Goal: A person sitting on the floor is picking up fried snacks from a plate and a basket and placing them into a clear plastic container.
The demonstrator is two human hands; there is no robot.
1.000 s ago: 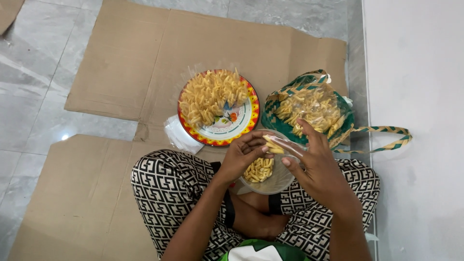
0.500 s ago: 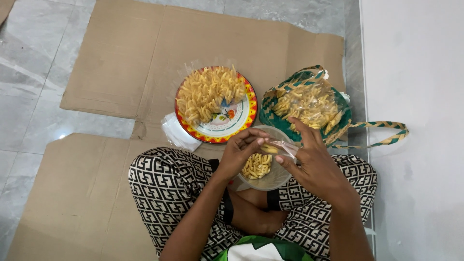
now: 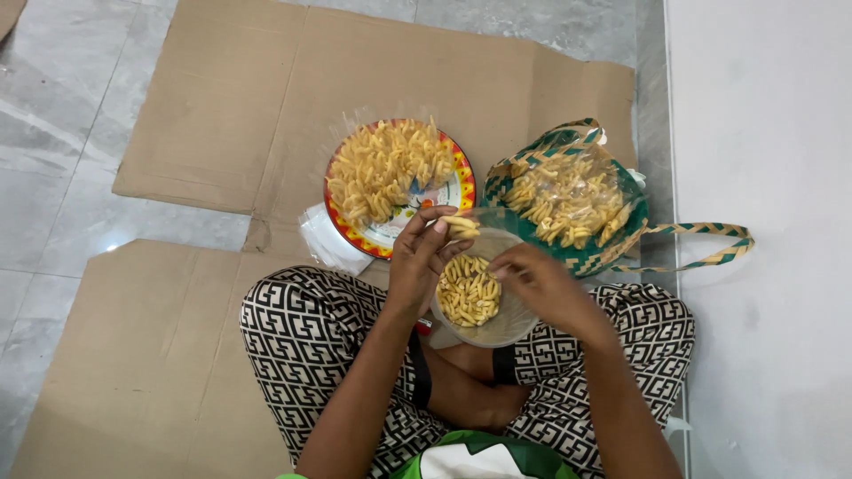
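The left hand [image 3: 417, 257] pinched a few yellow snack sticks [image 3: 461, 226] above the clear bowl [image 3: 506, 328], which sat in the person's lap. The right hand [image 3: 537, 284] gripped the bowl's far rim. A painted plate [image 3: 444, 208] and a woven basket [image 3: 612, 244] lay just beyond on cardboard [image 3: 266, 98].

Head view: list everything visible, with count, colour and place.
Snack sticks: many, yellow, in the clear bowl.
Clear bowl: one, see-through, on the lap.
Plate: one, red and yellow rim, on the cardboard, heaped with sticks.
Woven basket: one, green and tan, right of the plate, holding a bag of sticks.
Cardboard: flattened sheets, brown, on the grey tile floor.
Left hand: grip on a few sticks above the bowl.
Right hand: over the bowl's right side.
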